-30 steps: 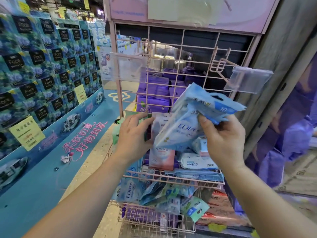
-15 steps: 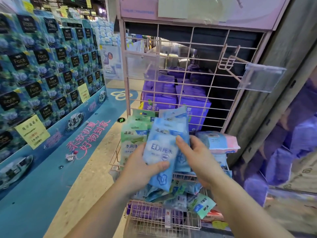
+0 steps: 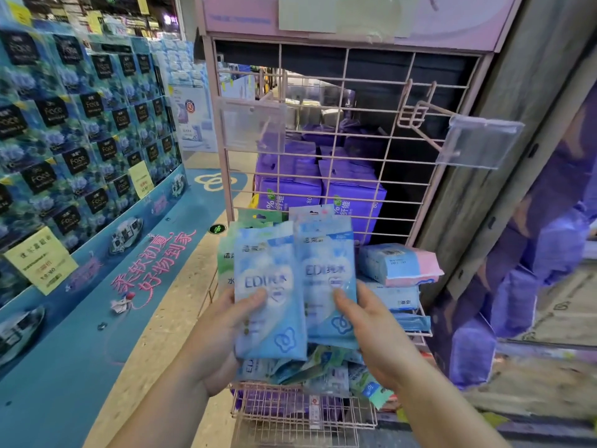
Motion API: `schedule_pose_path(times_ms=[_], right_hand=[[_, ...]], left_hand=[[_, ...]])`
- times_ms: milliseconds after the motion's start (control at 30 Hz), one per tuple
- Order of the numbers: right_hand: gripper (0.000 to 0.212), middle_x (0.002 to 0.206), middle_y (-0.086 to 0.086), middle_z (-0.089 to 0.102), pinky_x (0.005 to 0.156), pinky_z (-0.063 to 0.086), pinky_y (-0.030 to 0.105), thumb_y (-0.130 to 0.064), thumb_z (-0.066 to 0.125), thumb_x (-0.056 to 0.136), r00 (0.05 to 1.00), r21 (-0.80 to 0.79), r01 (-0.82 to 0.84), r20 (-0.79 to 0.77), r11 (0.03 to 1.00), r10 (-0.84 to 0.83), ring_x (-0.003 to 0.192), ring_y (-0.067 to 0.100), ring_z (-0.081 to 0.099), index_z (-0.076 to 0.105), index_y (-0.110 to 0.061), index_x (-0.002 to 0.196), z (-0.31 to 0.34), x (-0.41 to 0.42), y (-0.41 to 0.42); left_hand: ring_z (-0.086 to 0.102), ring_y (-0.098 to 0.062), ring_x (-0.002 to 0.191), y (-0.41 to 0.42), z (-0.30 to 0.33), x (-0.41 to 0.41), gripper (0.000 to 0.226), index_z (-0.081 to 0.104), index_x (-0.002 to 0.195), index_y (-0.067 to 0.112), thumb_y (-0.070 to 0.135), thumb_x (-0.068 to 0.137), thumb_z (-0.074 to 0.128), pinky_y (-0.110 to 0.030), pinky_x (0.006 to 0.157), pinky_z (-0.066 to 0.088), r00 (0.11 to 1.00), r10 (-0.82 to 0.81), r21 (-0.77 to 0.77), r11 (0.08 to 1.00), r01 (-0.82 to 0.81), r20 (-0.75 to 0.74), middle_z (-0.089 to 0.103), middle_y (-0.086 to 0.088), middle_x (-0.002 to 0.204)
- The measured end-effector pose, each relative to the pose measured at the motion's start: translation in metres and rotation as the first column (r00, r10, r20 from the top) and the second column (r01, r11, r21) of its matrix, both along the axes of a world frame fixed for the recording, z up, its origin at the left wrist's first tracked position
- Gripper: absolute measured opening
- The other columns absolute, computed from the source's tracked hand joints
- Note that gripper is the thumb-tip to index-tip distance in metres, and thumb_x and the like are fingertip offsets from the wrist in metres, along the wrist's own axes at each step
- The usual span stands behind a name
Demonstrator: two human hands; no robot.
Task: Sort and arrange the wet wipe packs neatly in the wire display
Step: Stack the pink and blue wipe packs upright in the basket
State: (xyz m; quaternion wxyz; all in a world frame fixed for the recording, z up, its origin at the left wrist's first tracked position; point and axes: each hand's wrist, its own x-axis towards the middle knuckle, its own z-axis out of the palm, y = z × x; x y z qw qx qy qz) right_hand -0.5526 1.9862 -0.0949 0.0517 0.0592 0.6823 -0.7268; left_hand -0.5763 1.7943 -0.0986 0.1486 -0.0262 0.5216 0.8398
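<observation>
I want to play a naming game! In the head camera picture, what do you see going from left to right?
Wall of blue tissue boxes → yellow price sign → left hand → left blue wipe pack → right blue wipe pack → right hand → blue-and-pink pack → clear tag holder.

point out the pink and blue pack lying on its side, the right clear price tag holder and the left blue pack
pink and blue pack [image 3: 400, 265]: head view, its top face
right price tag holder [image 3: 481, 142]: head view, centre of the plastic
left blue pack [image 3: 269, 286]: head view, printed front
</observation>
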Motion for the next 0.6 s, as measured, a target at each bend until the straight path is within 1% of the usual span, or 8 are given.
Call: schedule_pose_path(times_ms=[100, 167, 233, 333, 400, 467, 533, 600], right_hand=[[0.022, 0.113, -0.014, 0.068, 0.102, 0.046, 0.042, -0.044, 0.041, 0.095, 0.999, 0.1, -0.053, 0.002, 0.994, 0.053, 0.11, 0.006, 0.062, 0.061, -0.045, 0.104, -0.007, 0.011, -0.022], [0.027, 0.11, -0.02, 0.065, 0.098, 0.047, 0.028, -0.049, 0.036, 0.095, 0.995, 0.178, -0.095, 0.002, 0.979, 0.096, 0.105, -0.005, 0.06, 0.062, -0.042, 0.096, -0.01, 0.017, -0.024], [0.027, 0.101, -0.018, 0.062, 0.086, 0.043, 0.012, -0.043, 0.037, 0.097, 0.986, 0.386, -0.092, -0.095, 0.918, 0.139, 0.093, -0.014, 0.055, 0.063, -0.035, 0.096, -0.009, 0.02, -0.013], [0.016, 0.092, -0.014, 0.061, 0.08, 0.043, 0.015, -0.035, 0.058, 0.09, 0.955, 0.724, 0.167, -0.287, 0.67, 0.072, 0.087, 0.0, 0.056, 0.068, -0.028, 0.1, -0.011, 0.024, 0.021], [0.018, 0.09, -0.011, 0.068, 0.075, 0.049, 0.033, -0.037, 0.071, 0.077, 0.932, 0.88, 0.338, -0.363, 0.334, 0.013, 0.086, 0.014, 0.061, 0.071, -0.03, 0.093, -0.017, 0.022, 0.051], [0.025, 0.099, -0.01, 0.07, 0.074, 0.046, 0.038, -0.037, 0.073, 0.073, 0.959, 0.952, 0.284, -0.282, 0.115, -0.037, 0.093, 0.025, 0.06, 0.07, -0.033, 0.097, -0.017, 0.019, 0.077], [0.032, 0.115, -0.013, 0.065, 0.083, 0.045, 0.037, -0.038, 0.066, 0.08, 0.984, 0.979, 0.176, -0.172, 0.103, -0.038, 0.106, 0.022, 0.055, 0.066, -0.036, 0.112, -0.014, 0.012, 0.098], [0.026, 0.113, -0.013, 0.066, 0.085, 0.048, 0.035, -0.037, 0.064, 0.083, 0.99, 0.976, 0.134, -0.14, 0.174, 0.023, 0.106, 0.018, 0.055, 0.069, -0.034, 0.109, -0.012, 0.0, 0.113]], left_hand=[[0.071, -0.035, 0.091, 0.02, -0.004, 0.011, 0.041, 0.054, 0.112, 0.008, 0.012, 0.072, 0.064, -0.055, 0.074, 0.058, 0.999, -0.042, 0.019, 0.999, 0.041, 0.014, 0.073, -0.017, 0.107], [0.071, -0.037, 0.09, 0.022, -0.009, 0.016, 0.042, 0.055, 0.111, 0.009, 0.008, 0.07, 0.066, -0.055, 0.072, 0.058, 0.999, -0.047, 0.02, 0.999, 0.046, 0.028, 0.072, -0.019, 0.107], [0.071, -0.039, 0.087, 0.014, -0.011, 0.019, 0.049, 0.06, 0.11, 0.007, 0.006, 0.063, 0.074, -0.051, 0.066, 0.059, 0.996, -0.085, 0.011, 0.996, 0.085, 0.04, 0.072, -0.022, 0.105], [0.072, -0.038, 0.081, 0.0, -0.008, 0.019, 0.043, 0.074, 0.092, 0.006, 0.014, 0.052, 0.087, -0.05, 0.064, 0.06, 0.99, -0.134, -0.03, 0.99, 0.136, 0.053, 0.073, -0.023, 0.101], [0.073, -0.035, 0.078, -0.005, -0.006, 0.016, 0.029, 0.075, 0.09, 0.008, 0.016, 0.062, 0.074, -0.05, 0.065, 0.06, 0.994, -0.103, -0.026, 0.994, 0.104, 0.036, 0.074, -0.02, 0.1], [0.073, -0.032, 0.081, -0.006, -0.004, 0.013, 0.029, 0.069, 0.1, 0.015, 0.015, 0.071, 0.063, -0.05, 0.068, 0.06, 0.999, -0.052, -0.01, 0.999, 0.052, 0.01, 0.075, -0.013, 0.1], [0.073, -0.031, 0.085, -0.003, -0.001, 0.01, 0.027, 0.068, 0.1, 0.021, 0.018, 0.075, 0.06, -0.052, 0.073, 0.059, 1.0, -0.016, 0.005, 1.0, 0.016, -0.004, 0.076, -0.009, 0.102], [0.074, -0.029, 0.083, 0.0, 0.0, 0.008, 0.026, 0.066, 0.101, 0.021, 0.02, 0.075, 0.06, -0.052, 0.072, 0.059, 1.0, 0.014, 0.002, 1.0, -0.014, 0.006, 0.076, -0.008, 0.101]])
